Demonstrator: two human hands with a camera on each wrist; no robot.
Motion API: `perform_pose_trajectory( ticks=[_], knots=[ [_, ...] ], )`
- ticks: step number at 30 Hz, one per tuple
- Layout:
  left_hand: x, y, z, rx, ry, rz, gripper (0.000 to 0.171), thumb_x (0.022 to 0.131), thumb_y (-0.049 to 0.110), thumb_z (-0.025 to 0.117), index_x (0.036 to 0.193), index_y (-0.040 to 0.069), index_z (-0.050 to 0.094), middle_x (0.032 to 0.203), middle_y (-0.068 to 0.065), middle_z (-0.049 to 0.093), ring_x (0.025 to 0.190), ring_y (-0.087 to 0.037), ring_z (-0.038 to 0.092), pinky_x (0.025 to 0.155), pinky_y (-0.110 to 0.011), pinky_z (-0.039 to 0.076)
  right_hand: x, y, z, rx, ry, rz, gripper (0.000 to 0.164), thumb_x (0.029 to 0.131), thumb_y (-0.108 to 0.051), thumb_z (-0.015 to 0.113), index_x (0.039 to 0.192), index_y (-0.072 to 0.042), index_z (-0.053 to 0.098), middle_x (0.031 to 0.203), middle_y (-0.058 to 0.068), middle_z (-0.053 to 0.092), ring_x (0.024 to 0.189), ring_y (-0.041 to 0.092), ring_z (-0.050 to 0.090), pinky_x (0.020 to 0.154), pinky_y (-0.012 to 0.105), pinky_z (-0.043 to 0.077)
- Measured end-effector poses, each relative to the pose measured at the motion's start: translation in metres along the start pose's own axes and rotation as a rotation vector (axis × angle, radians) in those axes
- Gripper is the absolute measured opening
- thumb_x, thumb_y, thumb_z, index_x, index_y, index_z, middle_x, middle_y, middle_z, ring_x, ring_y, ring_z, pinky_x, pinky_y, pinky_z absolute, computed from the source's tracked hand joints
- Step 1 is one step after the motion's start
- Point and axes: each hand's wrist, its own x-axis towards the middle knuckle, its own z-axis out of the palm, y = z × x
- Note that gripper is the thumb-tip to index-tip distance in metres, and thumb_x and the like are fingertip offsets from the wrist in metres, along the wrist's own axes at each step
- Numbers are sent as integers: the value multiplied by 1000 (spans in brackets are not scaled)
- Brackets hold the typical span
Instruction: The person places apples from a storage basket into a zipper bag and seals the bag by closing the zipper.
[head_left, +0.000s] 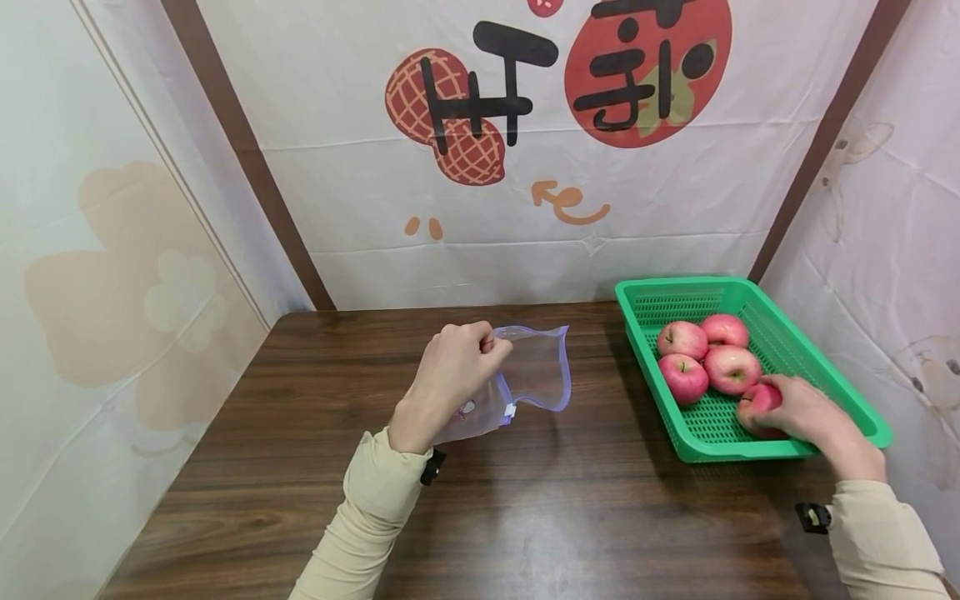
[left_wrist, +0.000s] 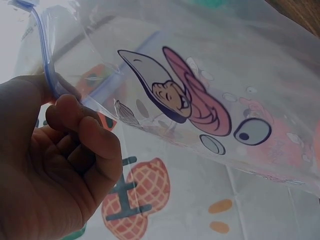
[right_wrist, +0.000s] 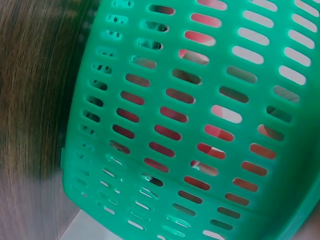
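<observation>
My left hand pinches the edge of a clear zip bag above the table. The bag's mouth gapes to the right, with purple-blue edging and a white slider. In the left wrist view, thumb and fingertips meet at the blue zip strip, and a cartoon print covers the bag's side. Inside the green basket, my right hand grips a red apple at the near right corner. The right wrist view shows the slotted basket wall, which hides that hand's fingers.
Several other apples lie together in the left part of the basket. The dark wooden table is bounded by a printed sheet at the back and a pale wall sheet close to the basket's right.
</observation>
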Motion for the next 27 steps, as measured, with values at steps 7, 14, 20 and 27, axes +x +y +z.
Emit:
perform_pose_trajectory(
  ticks=[7,14,20,27],
  knots=[
    [0,2,0,0,-3,1,25,77,18,52,58,18,37,55,10,31,52,-8,34,48,-25,29,-2,0,0,0,6,17,71,78,-33,75,127,13,52,106,32,60,89,40,57,67,39,45],
    [0,1,1,8,3,2,25,77,18,52,57,19,36,54,10,32,51,-9,35,48,-25,30,-4,-1,0,6,16,26,73,79,-35,75,129,13,52,112,35,59,92,43,58,70,46,47],
    [0,2,1,9,7,0,24,76,18,52,57,19,37,54,10,32,51,-9,35,48,-25,30,-5,-5,-3,9,31,41,74,80,-38,74,130,12,51,111,34,59,90,42,57,68,43,47],
    [0,2,1,4,-2,2,25,76,17,52,57,18,35,54,9,30,51,-8,32,48,-25,27,-6,-8,-4,27,54,32,74,81,-40,74,131,10,51,111,33,61,91,41,58,69,45,48]
  ],
)
